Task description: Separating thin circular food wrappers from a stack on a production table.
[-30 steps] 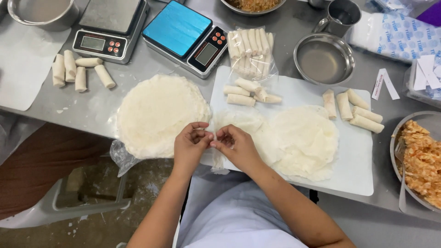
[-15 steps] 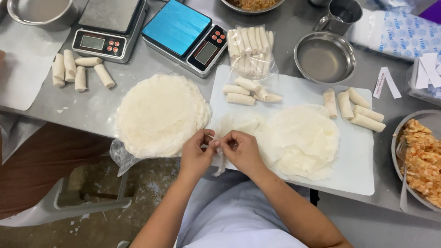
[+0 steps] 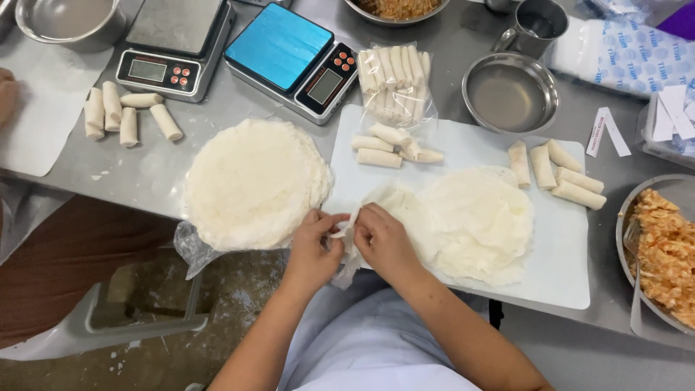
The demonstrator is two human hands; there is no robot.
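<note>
My left hand (image 3: 313,246) and my right hand (image 3: 381,241) meet at the near edge of a white cutting board (image 3: 572,261), both pinching the edge of a thin white wrapper sheet (image 3: 387,199). That sheet hangs partly off the board's front edge. It belongs to a spread pile of wrappers (image 3: 474,221) to the right of my hands. A thick round stack of wrappers (image 3: 253,181) on clear plastic lies left of my hands.
Rolled spring rolls lie on the board (image 3: 384,145) (image 3: 557,174), in a clear bag (image 3: 396,83) and at far left (image 3: 123,112). Two digital scales (image 3: 174,43) (image 3: 293,58), a steel bowl (image 3: 510,90), a metal cup (image 3: 539,22) and a filling bowl (image 3: 662,246) stand around.
Both hands have slid slightly right and nearer along the board's edge, still pinching the wrapper sheet, which now hangs a little lower between them.
</note>
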